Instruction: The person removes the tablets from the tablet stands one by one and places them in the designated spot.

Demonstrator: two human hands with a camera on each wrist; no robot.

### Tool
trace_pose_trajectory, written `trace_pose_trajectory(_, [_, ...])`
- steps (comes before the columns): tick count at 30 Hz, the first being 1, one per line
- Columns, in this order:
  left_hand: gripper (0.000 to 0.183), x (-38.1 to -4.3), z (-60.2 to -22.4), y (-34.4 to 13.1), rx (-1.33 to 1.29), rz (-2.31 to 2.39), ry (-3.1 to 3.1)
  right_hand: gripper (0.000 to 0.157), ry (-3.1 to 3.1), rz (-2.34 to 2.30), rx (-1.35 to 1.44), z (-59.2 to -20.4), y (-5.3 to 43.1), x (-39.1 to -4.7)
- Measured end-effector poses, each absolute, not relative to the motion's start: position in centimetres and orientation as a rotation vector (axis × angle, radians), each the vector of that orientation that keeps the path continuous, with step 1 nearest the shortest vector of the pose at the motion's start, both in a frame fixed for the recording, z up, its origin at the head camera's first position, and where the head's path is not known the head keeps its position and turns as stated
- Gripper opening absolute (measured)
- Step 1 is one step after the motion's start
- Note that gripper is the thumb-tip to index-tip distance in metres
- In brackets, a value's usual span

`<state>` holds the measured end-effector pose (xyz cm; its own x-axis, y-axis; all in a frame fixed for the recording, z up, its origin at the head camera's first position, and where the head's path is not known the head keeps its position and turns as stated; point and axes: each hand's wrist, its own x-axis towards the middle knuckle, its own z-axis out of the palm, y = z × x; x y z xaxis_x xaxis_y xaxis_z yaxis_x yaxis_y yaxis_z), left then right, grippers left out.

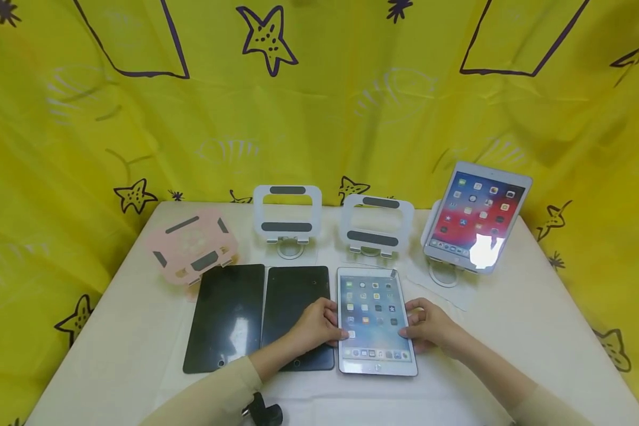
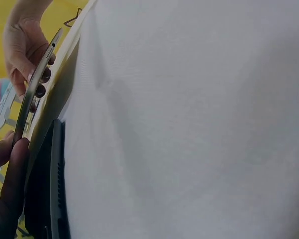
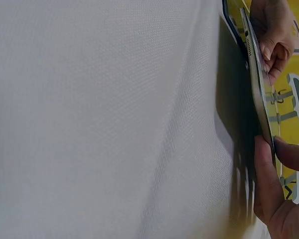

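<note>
A white tablet [image 1: 375, 322] with a lit home screen is held by its two long edges, slightly lifted off the white cloth in the right wrist view. My left hand [image 1: 318, 324] pinches the left edge, thumb on the front and fingers underneath. On the opposite edge, my right hand [image 1: 431, 325] grips the same way, as the thumb and fingers [image 3: 269, 186] show in the right wrist view. Two black tablets lie flat to the left, one [image 1: 298, 310] partly under my left hand and forearm, the other [image 1: 226, 319] farther left.
Behind the tablets stand a pink stand [image 1: 194, 245] and two white stands [image 1: 287, 226] [image 1: 377, 238]. At the right, another white tablet [image 1: 476, 216] with a red and blue screen leans on a stand. A black object [image 1: 266, 412] is at the near edge, before a yellow curtain [image 1: 319, 118] backdrop.
</note>
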<state>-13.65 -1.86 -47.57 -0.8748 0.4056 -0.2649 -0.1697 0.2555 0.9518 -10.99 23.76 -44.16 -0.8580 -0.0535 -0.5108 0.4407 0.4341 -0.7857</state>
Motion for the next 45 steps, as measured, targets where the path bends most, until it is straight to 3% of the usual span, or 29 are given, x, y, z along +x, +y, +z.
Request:
trace_pose_trajectory(11, [0.048,-15.9,-47.1,-2.0,0.172,1.528,2.091,0.058,2.239,-1.387,0.363,-45.0,23.6,-12.7])
trace_pose_trajectory(23, [0.046,-15.8,-46.5,-2.8,0.255,1.442,2.103,0.058,2.388,-1.307,0.342,-44.9,23.3,-12.0])
trace_pose_trajectory(31, [0.045,-16.0,-46.3,-2.6,0.281,1.481,2.086,0.045,2.531,-1.169,0.259,-43.8,23.2,-11.8])
trace_pose_trajectory(45, [0.047,-15.9,-45.3,-1.4,0.335,1.471,2.221,0.05,2.523,-1.33,0.229,-43.5,23.6,-11.7])
